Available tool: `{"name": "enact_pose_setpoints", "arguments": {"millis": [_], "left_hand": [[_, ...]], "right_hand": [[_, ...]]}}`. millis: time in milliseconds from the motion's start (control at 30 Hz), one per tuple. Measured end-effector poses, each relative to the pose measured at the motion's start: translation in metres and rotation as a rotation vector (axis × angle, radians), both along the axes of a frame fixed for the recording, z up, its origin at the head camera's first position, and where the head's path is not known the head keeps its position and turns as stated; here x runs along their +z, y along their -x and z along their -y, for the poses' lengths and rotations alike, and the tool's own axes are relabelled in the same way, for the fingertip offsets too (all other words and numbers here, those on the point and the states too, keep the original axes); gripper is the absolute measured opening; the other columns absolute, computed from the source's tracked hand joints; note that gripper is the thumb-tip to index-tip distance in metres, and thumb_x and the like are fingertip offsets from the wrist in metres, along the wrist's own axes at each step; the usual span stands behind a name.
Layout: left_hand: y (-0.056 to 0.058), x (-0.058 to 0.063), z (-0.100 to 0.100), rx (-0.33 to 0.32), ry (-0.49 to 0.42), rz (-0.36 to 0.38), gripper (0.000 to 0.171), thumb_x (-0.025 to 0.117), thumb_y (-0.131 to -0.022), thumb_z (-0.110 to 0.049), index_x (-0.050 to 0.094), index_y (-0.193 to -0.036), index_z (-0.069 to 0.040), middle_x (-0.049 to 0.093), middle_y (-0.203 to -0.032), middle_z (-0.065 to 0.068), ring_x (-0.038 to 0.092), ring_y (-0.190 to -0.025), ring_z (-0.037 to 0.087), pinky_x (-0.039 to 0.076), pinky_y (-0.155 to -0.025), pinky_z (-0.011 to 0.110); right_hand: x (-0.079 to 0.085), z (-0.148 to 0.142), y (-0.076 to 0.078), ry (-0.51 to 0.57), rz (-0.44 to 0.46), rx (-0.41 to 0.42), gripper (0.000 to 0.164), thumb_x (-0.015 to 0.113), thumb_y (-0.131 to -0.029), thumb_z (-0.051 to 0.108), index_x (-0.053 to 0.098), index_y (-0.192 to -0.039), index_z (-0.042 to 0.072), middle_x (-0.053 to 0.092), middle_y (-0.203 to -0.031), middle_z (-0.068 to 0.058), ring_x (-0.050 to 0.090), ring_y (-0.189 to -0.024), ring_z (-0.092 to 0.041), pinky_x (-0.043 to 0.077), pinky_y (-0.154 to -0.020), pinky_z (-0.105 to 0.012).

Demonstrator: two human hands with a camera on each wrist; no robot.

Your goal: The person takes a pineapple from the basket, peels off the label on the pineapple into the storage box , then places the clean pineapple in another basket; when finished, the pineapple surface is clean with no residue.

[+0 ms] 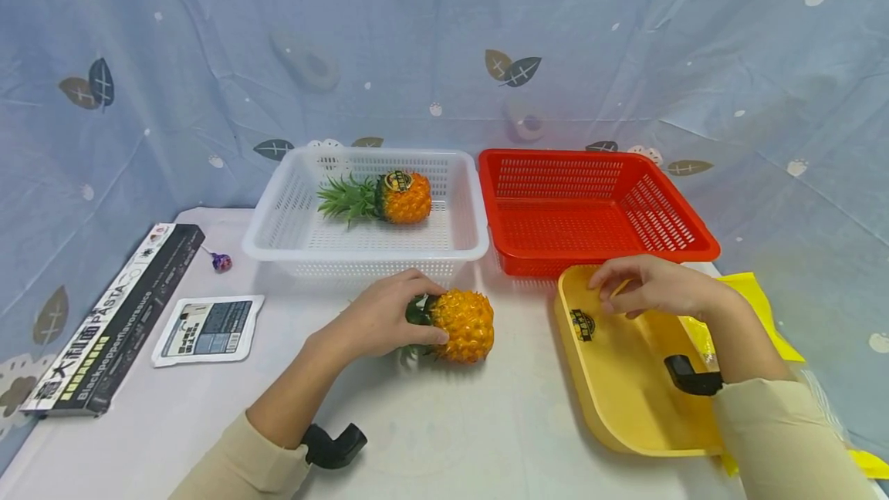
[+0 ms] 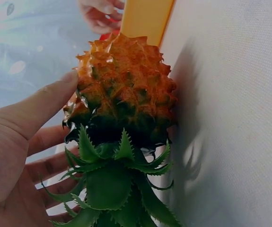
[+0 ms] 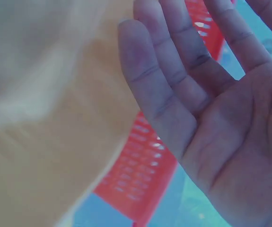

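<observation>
A small orange pineapple [image 1: 467, 326] with a green leafy crown lies on its side on the white table. My left hand [image 1: 392, 315] grips it near the crown, the thumb [image 2: 55, 97] against its body and the other fingers behind it. Over the yellow tray [image 1: 642, 384] my right hand [image 1: 649, 288] hovers with loosely bent fingers, holding nothing. A round black-and-gold label [image 1: 582, 325] is on the tray's left inner side. Another pineapple [image 1: 406, 197], bearing a similar label, lies in the white basket [image 1: 368, 253].
A red basket [image 1: 556, 261] stands right of the white one, behind the yellow tray. To the left are a long black pasta box [image 1: 121, 315], a white labelled packet [image 1: 208, 330] and a lollipop [image 1: 221, 261]. Bright yellow plastic [image 1: 760, 307] shows beyond the tray.
</observation>
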State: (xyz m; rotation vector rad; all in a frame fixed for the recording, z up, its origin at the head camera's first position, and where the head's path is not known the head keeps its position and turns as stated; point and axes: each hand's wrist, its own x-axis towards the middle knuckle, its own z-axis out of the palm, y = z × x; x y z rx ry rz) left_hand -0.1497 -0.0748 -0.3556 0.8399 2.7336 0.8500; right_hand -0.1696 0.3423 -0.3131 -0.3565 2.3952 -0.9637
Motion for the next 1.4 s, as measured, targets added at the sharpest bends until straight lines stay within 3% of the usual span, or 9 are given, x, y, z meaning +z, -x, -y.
{"name": "enact_pose_setpoints", "arguments": {"millis": [400, 633, 1200, 1400], "left_hand": [[0.000, 0.000, 0.000, 0.001, -0.003, 0.002, 0.061, 0.083, -0.084, -0.047, 0.068, -0.134, -0.016, 0.067, -0.127, 0.000, 0.063, -0.119, 0.023, 0.052, -0.107, 0.046], [0.000, -0.001, 0.000, 0.002, -0.011, 0.002, 0.061, 0.084, -0.084, -0.046, 0.068, -0.134, -0.016, 0.066, -0.128, 0.000, 0.063, -0.119, 0.024, 0.052, -0.107, 0.047], [0.001, -0.002, 0.000, -0.001, -0.010, 0.004, 0.062, 0.083, -0.084, -0.049, 0.067, -0.135, -0.016, 0.067, -0.127, 0.000, 0.063, -0.118, 0.022, 0.052, -0.107, 0.045], [0.001, -0.002, 0.001, 0.007, -0.008, 0.009, 0.062, 0.083, -0.084, -0.049, 0.067, -0.135, -0.016, 0.067, -0.127, 0.000, 0.063, -0.118, 0.023, 0.052, -0.107, 0.046]], "right_hand": [[0.023, 0.024, -0.010, -0.006, -0.122, 0.097, 0.035, 0.075, -0.094, 0.024, 0.067, -0.126, 0.012, 0.066, -0.114, -0.011, 0.068, -0.103, -0.023, 0.059, -0.084, -0.029], [0.028, 0.040, -0.012, -0.017, -0.207, 0.164, 0.033, 0.076, -0.094, 0.027, 0.068, -0.125, 0.018, 0.068, -0.114, -0.004, 0.069, -0.105, -0.020, 0.058, -0.091, -0.029], [0.031, 0.080, -0.007, -0.051, -0.307, 0.150, 0.039, 0.080, -0.091, 0.033, 0.066, -0.127, 0.030, 0.070, -0.118, 0.008, 0.067, -0.110, -0.016, 0.056, -0.093, -0.034], [0.028, 0.094, -0.001, -0.002, -0.292, 0.171, 0.040, 0.079, -0.092, 0.029, 0.065, -0.129, 0.028, 0.069, -0.124, 0.004, 0.067, -0.111, -0.021, 0.058, -0.094, -0.038]]}}
